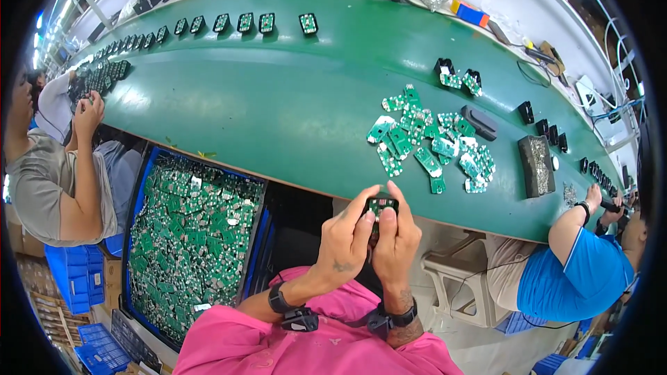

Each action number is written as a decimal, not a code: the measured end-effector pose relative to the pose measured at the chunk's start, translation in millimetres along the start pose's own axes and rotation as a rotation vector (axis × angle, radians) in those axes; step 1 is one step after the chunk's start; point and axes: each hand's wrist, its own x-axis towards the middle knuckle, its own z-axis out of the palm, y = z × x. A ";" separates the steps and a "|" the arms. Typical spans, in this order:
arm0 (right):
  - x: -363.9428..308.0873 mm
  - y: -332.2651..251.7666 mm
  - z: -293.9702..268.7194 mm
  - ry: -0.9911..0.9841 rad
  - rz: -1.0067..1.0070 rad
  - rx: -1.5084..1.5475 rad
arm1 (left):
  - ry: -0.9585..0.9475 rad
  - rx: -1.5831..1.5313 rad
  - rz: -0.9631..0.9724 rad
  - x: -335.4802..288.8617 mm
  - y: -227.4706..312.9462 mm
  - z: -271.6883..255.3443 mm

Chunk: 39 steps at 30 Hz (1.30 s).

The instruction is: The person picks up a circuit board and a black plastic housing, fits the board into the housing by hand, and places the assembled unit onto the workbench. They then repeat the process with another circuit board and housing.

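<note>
Both hands meet at the front edge of the green bench, gripping a small black plastic housing (383, 203) with a green circuit board in it. My left hand (342, 243) closes round its left side, and my right hand (399, 244) round the right. Both thumbs press on its face, and the fingers reach behind it. Just beyond lies a loose spread of green circuit boards (417, 125). A dark oblong block (479, 123) rests at the right side of that spread. Farther back stand two black housings (445, 66) with boards hanging out of them.
A blue-edged bin (139, 198) heaped with circuit boards sits below the bench to my left. Filled housings (245, 23) form a row along the far side of the bench (229, 97). A tall dark block (535, 167) stands right. Co-workers sit on both sides, one in blue (577, 281).
</note>
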 end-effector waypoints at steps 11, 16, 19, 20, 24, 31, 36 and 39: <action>36.6 22.8 11.7 0.168 -0.131 -0.060 | 0.021 -0.066 -0.095 191.6 -47.9 -6.4; 30.2 71.8 29.8 0.053 -0.511 -0.319 | 0.117 0.101 -0.045 352.5 -105.0 -10.6; 32.3 55.3 43.8 0.057 -0.495 -0.218 | 0.206 0.398 -0.033 407.6 -162.4 -62.9; 32.2 57.7 43.0 0.071 -0.487 -0.239 | 0.229 0.633 0.011 411.4 -171.0 -57.8; 33.0 67.3 24.3 0.082 -0.430 -0.231 | 0.300 0.906 0.172 399.5 -136.7 -14.7; 35.2 61.4 24.1 0.041 -0.413 -0.208 | -0.544 0.889 0.357 338.5 -37.1 101.1; 35.3 58.6 28.6 0.042 -0.418 -0.154 | -0.520 0.878 0.225 346.4 -51.5 145.0; 32.7 58.3 30.2 0.037 -0.434 -0.167 | -0.439 0.783 0.313 351.9 -66.0 142.9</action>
